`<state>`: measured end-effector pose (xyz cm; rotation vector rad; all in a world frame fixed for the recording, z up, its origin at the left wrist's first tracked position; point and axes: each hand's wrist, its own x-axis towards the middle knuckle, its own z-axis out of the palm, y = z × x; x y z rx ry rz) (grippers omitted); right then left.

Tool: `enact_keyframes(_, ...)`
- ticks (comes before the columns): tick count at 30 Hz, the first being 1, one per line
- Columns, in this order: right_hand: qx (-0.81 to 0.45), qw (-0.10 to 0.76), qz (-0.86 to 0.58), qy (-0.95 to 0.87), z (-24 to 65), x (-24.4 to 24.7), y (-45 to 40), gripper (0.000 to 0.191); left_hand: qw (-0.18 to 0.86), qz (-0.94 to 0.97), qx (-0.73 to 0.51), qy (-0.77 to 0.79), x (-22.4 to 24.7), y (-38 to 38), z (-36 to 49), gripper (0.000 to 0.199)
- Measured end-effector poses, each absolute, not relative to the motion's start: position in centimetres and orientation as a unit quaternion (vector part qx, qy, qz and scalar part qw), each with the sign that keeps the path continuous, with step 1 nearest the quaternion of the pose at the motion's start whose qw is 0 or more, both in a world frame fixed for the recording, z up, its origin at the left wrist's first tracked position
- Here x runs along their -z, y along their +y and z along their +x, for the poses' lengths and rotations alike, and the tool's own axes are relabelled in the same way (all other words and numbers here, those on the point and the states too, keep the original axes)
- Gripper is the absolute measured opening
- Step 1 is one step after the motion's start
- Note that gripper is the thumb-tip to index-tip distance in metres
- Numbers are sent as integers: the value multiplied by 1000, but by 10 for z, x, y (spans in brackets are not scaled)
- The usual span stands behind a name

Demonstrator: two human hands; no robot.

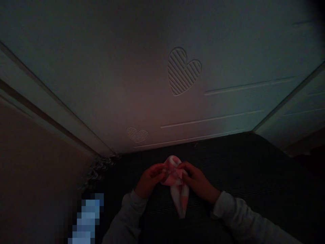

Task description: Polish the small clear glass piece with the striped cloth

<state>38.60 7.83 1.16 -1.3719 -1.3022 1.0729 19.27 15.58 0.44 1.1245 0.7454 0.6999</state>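
Note:
Low in the middle of the head view is a pink and white cloth scrunchie (172, 160) with hanging tails (179, 200). It is a rounded, gathered loop, and its tails point towards me over the dark surface. My left hand (149, 179) pinches the loop's left side, thumb and fingers closed on the cloth. Small pale marks show by those fingertips, too dim to read. On the other side, my right hand (196, 179) has its fingers closed on the cloth near where the tails begin. Dim light hides the finer folds.
A dark, ridged surface (241, 173) lies under my hands. Behind it rises a pale panel (122, 78) with a large striped heart (183, 73), a smaller heart (137, 134) and grooves. Ruffled trim (95, 171) runs along the left edge. A pixelated pale-blue patch (86, 217) is at lower left.

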Motion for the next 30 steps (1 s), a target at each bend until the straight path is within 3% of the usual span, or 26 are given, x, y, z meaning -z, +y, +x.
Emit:
enact_keyframes(9,-422,461,-566,-537,386,-13,78,15,699,518,-334,364,-4,154,194,47)
enact_keyframes(14,-417,462,-567,-539,387,-11,78,15,674,532,-327,395,-5,151,197,37)
enact_keyframes(30,-417,462,-568,-538,386,-9,78,16,696,531,-325,358,-4,155,194,40)
